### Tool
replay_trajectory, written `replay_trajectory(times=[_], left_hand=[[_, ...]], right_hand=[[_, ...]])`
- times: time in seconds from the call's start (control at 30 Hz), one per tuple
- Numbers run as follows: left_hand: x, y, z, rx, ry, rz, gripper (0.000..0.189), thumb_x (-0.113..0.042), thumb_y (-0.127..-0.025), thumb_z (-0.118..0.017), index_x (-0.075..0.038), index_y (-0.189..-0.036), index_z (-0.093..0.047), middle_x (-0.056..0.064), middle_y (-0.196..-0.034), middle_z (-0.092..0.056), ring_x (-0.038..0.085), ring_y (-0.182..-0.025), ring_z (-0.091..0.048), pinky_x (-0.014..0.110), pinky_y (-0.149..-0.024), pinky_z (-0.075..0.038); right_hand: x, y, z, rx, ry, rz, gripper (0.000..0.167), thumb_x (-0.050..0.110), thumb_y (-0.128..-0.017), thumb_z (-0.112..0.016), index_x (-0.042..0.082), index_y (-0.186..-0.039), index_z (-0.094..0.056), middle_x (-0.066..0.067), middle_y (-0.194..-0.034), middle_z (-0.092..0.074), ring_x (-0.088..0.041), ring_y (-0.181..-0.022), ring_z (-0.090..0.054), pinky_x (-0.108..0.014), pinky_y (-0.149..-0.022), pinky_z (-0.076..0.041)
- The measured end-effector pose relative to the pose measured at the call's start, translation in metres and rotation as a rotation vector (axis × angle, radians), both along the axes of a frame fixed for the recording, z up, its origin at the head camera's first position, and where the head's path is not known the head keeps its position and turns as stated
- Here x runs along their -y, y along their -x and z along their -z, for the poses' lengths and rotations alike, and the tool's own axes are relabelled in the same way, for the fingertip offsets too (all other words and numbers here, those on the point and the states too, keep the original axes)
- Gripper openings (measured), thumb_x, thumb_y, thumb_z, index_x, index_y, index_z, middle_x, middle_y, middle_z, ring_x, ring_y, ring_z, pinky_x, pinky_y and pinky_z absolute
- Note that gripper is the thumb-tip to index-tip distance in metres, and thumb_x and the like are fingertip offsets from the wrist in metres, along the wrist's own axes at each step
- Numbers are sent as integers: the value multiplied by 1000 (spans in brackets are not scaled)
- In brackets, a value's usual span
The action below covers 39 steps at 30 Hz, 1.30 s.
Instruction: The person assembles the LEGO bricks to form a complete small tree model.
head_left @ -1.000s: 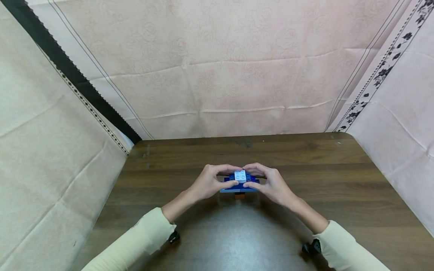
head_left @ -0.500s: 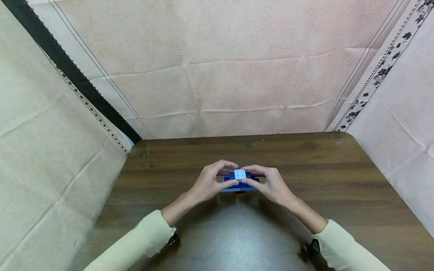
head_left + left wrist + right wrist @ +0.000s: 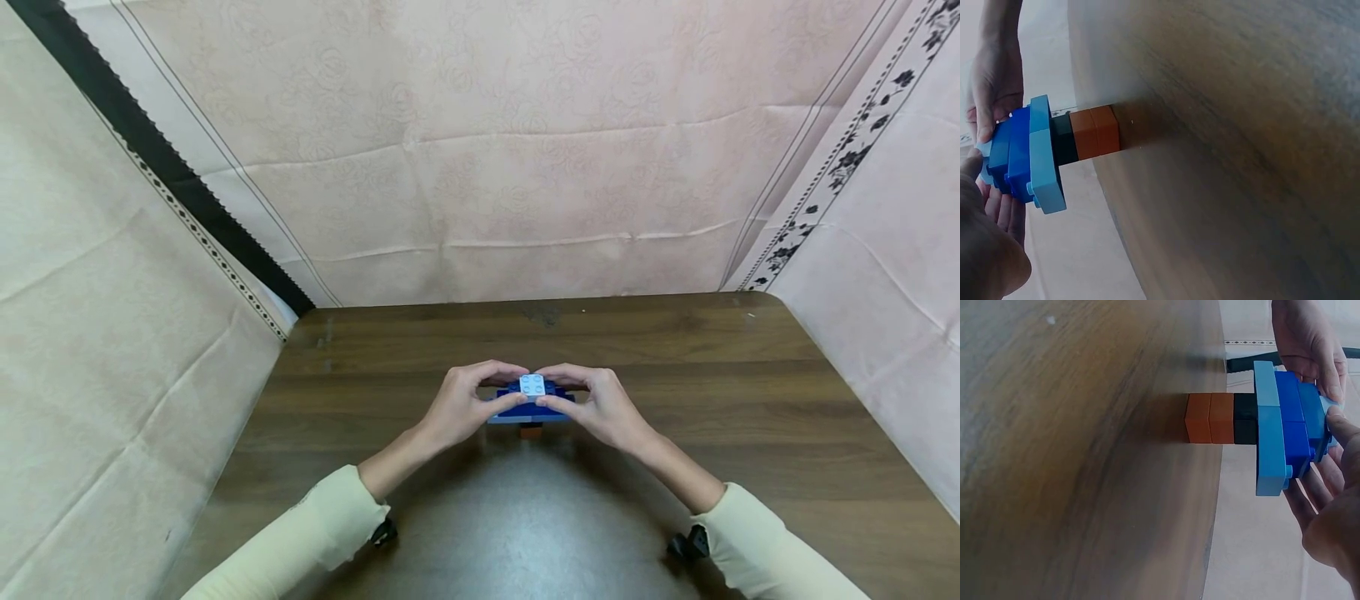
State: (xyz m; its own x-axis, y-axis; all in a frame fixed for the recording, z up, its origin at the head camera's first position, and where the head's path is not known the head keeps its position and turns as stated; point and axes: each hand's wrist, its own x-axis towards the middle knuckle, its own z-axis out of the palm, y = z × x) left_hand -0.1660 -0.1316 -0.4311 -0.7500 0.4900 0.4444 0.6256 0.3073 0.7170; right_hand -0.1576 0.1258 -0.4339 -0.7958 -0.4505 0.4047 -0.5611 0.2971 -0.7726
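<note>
A stack of toy building bricks stands upright on the table, with a pale blue brick [image 3: 532,384] on top. My left hand [image 3: 467,402] and right hand [image 3: 602,405] pinch this top brick from both sides, thumbs on its near face and fingers behind. Under it come a medium blue layer [image 3: 1314,415], a dark blue layer [image 3: 1292,419] and a wider light blue layer [image 3: 1045,165]. A dark brick [image 3: 1245,419] and two orange bricks [image 3: 1210,419] form the narrow stem, its base at the tabletop. The fingers partly hide the top brick in both wrist views.
The brown wooden table [image 3: 375,342] extends around the stack. Pale patterned cloth [image 3: 487,167] hangs behind it and on both sides. Dark wrist cameras [image 3: 384,531] show below the sleeves.
Both thumbs have shifted slightly upward on the pale blue brick, and the fingers behind it have moved a little. The stack stays in the same place.
</note>
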Motion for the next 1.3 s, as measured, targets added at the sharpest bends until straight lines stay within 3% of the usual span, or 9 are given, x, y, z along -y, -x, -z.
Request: replay_trajectory(times=[0.17, 0.4, 0.83, 1.3], left_hand=[[0, -1, 0, 6, 8, -17, 35, -21, -95, -83, -12, -128, -75, -1, -124, -76, 11, -116, -72, 30, -99, -57], [4, -2, 0, 13, 34, -27, 40, -23, -95, -83, -13, -132, -73, 1, -129, -75, 13, -117, -72, 31, -100, -56], [25, -8, 14, 102, 104, -52, 43, -26, -96, -82, -14, -137, -73, 3, -134, -73, 20, -122, -70, 46, -101, -57], [37, -14, 28, 151, 163, -111, 43, -23, -95, -84, -17, -136, -73, 4, -132, -74, 20, -117, -73, 42, -97, -59]], right_hand=[[1, 1, -1, 36, -30, 12, 34, 12, -94, -83, 10, -127, -75, -2, -122, -76, -19, -111, -74, -43, -96, -60], [-2, 1, 5, 30, -89, -1, 43, 12, -93, -85, 2, -132, -71, -13, -125, -75, -24, -109, -75, -42, -93, -61], [-18, -4, 19, 79, -128, 48, 49, 12, -91, -87, 0, -135, -69, -21, -129, -72, -37, -115, -73, -56, -94, -58], [-28, -10, 27, 88, -130, 74, 44, 7, -91, -85, 3, -133, -71, -14, -126, -75, -29, -111, -75, -52, -96, -58]])
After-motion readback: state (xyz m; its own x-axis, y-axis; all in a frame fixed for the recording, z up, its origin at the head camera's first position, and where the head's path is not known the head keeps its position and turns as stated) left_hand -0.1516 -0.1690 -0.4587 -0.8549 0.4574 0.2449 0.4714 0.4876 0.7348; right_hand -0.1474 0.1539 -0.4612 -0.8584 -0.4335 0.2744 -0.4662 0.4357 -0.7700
